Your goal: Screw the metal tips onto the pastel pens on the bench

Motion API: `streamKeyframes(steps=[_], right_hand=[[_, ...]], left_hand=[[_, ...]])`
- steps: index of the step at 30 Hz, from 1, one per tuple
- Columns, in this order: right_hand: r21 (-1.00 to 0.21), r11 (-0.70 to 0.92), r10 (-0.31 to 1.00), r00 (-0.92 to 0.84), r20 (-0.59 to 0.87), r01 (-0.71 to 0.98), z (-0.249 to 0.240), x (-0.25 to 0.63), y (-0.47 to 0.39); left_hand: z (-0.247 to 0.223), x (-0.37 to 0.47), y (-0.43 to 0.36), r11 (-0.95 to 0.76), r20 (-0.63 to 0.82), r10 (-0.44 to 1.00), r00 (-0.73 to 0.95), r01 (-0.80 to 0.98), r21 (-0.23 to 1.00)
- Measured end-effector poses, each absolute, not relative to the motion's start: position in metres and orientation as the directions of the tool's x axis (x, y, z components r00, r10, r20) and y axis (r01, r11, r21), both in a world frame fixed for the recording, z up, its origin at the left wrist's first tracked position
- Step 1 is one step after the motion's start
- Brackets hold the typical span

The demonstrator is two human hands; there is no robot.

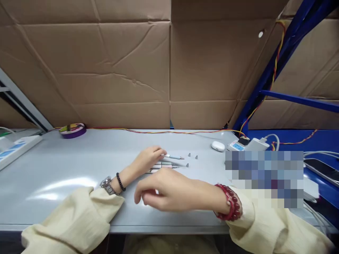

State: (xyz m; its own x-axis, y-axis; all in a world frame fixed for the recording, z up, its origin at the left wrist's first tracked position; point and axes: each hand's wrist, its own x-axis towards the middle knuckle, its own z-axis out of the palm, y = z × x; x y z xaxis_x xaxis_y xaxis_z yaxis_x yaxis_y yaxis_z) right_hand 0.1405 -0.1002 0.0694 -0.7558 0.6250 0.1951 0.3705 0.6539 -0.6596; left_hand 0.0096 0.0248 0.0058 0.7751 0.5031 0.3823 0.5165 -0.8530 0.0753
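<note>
My left hand [150, 157] rests over the table with its fingers closed on the rear end of a light-blue and white pen [174, 157], whose metal tip points right. Just below that pen, a few more pens [165, 164] lie side by side, partly covered by my hands. Nearer the front edge, my right hand [166, 190] hovers with loosely bent fingers. Its fingertips look slightly apart, and I see nothing held in them. Several small grey pieces [189, 155], perhaps pen clips, are on the table to the right of the pen tips.
A purple-rimmed roll [72, 130] sits at the back left. At the left edge is a power strip [19, 150]. A white earbud case [218, 146], a plugged-in charger [256, 144] and a phone [321, 169] are to the right. Cardboard [127, 70] stands behind the table.
</note>
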Motion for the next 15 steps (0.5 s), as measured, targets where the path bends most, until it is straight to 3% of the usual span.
streamKeyframes(steps=[8,12,15], right_hand=[[-0.677,0.571,0.713,-0.689,0.129,0.465,0.065,0.165,-0.07],[-0.559,0.635,0.721,-0.67,0.179,0.533,0.058,0.163,-0.072],[-0.382,0.687,0.717,-0.661,0.222,0.618,0.056,0.163,-0.069]], left_hand=[[-0.002,0.011,0.027,-0.85,0.457,0.507,0.731,0.513,0.122],[-0.005,0.012,0.029,-0.843,0.435,0.521,0.734,0.521,0.132],[-0.004,0.012,0.029,-0.839,0.411,0.532,0.74,0.525,0.14]])
